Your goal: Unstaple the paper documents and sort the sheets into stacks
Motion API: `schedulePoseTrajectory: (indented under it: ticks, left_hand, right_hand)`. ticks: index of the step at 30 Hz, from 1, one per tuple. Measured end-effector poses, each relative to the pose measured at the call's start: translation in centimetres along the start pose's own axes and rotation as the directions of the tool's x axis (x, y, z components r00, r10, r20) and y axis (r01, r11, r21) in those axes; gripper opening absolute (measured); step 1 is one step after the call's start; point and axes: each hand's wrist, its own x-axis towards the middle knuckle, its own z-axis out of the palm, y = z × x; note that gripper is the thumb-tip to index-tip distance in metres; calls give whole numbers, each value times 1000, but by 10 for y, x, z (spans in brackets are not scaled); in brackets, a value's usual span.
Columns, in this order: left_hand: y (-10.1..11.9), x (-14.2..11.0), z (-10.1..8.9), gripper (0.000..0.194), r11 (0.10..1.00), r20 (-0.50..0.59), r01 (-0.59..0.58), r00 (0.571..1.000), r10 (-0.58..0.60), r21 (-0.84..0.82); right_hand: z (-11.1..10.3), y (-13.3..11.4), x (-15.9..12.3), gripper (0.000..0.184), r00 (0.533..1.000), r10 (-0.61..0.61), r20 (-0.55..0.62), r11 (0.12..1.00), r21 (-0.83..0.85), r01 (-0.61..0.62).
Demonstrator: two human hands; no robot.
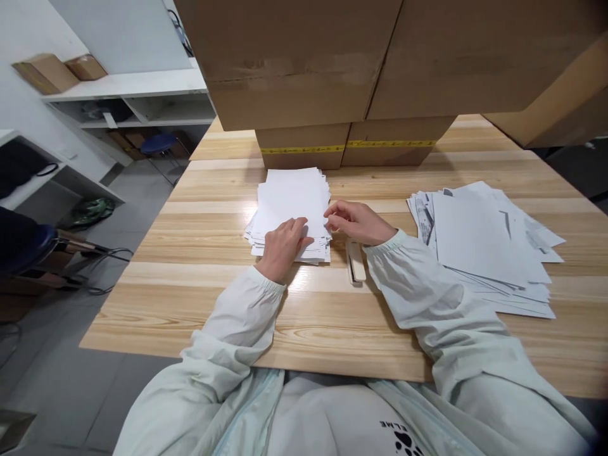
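In front of me a stack of white paper sheets (289,196) lies on the table, its lower edges uneven. My left hand (284,246) rests on the near part of the stack, fingers stretched out flat and holding nothing. At the stack's right edge is my right hand (357,221), thumb and forefinger pinched at the side of a sheet; the exact contact is small to see. Below my right wrist a white stapler (355,263) lies on the table, its far end partly covered by the hand.
A looser pile of printed and blank papers (479,234) spreads out on the right of the wooden table (199,304). Large cardboard boxes (304,69) stand stacked at the back, overhanging smaller boxes (304,144). A blue stool (159,144) and white shelves (133,82) are at left.
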Motion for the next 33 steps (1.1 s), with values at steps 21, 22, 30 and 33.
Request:
schedulePoseTrajectory:
  ticks: [21, 22, 30, 33]
  left_hand:
    - [-3, 1, 13, 15, 980, -161, -10, 987, -23, -200]
    - [-3, 1, 13, 13, 960, -182, -1, 982, -52, -281]
    - [-6, 2, 7, 16, 603, -106, 83, 957, -271, -793]
    - [-6, 2, 6, 16, 545, -82, 78, 961, -263, -835]
  right_hand:
    - [13, -8, -1, 17, 994, -75, 77, 944, 326, 46]
    - [14, -7, -1, 17, 995, -68, 71, 945, 325, 41]
    - [21, -4, -2, 36, 999, 2, 34, 921, 390, -15]
    - [24, -3, -2, 34, 999, -24, 34, 933, 360, 10]
